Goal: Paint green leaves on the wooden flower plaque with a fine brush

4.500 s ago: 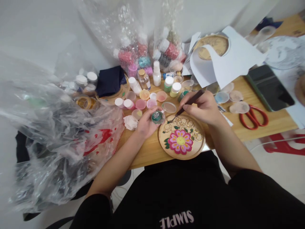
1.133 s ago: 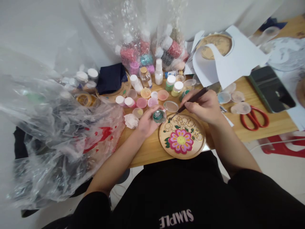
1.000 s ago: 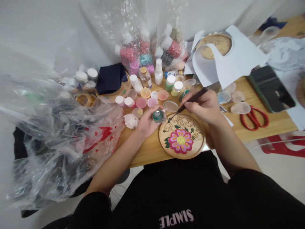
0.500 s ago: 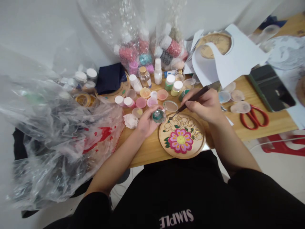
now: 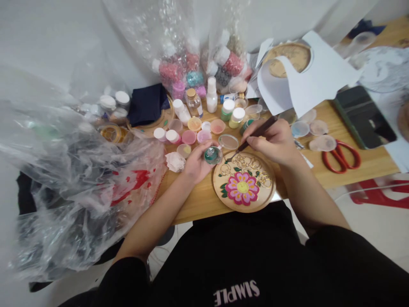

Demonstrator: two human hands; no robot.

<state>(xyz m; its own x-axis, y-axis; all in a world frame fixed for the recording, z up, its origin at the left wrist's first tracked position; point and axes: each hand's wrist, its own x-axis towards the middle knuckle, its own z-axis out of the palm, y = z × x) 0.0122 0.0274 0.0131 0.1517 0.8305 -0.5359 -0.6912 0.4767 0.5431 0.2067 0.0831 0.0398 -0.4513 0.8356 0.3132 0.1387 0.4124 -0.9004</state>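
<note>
My left hand [image 5: 198,164] is closed round a small clear cup [image 5: 213,155] of dark green paint, held just off the upper left rim of a round wooden plaque [image 5: 217,197]. On the plaque is a pink and purple flower [image 5: 243,187] with a yellow centre, green leaves and gold outlines. My right hand [image 5: 271,140] grips a dark-handled tool [image 5: 258,133] with a thin metal tip, like a small spatula. Its tip is at the plaque's upper left, by a small green leaf; whether it touches the surface I cannot tell.
Several small paint cups [image 5: 189,137] and white-capped bottles [image 5: 211,94] stand behind the plaque. A crumpled tissue [image 5: 175,162] lies by my left wrist. To the right are red-handled scissors [image 5: 341,157], a phone [image 5: 364,117] and loose paper [image 5: 319,76]. Plastic sheeting [image 5: 73,204] covers the left side.
The tool in my right hand has shifted very slightly, its handle end a little to the left. My left hand and the cup stay in place.
</note>
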